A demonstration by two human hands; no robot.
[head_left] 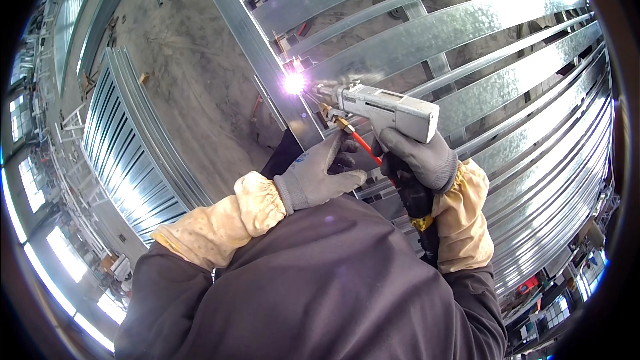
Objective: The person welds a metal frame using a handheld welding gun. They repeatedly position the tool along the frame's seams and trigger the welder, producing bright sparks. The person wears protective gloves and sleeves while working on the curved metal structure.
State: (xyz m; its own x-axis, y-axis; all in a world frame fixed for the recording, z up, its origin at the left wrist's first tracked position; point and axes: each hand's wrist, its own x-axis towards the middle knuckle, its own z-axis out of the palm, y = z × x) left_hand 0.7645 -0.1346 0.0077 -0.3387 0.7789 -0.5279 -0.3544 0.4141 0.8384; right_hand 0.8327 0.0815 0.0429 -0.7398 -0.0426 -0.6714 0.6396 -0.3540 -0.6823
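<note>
My right hand (417, 157), in a grey work glove, is wrapped round the grip of a silver hand-held welding gun (390, 108). The gun's nozzle points left at a bright violet-white glare on a long galvanized steel rail (250, 33); the nozzle's tip is partly lost in that glare. A red hose (363, 142) with a brass fitting (341, 122) runs beneath the gun. Below the fitting, my left hand (319, 172), gloved alike, is open with thumb and fingers apart, beside the rail's near end. Whether its fingertips touch the rail or fitting cannot be told.
Galvanized slats (467, 23) fill the right side, with gaps between them. A stack of ribbed metal panels (133, 153) lies on the concrete floor (193, 80) at left. A black cable (427, 233) runs along my right forearm. Windows line the far left.
</note>
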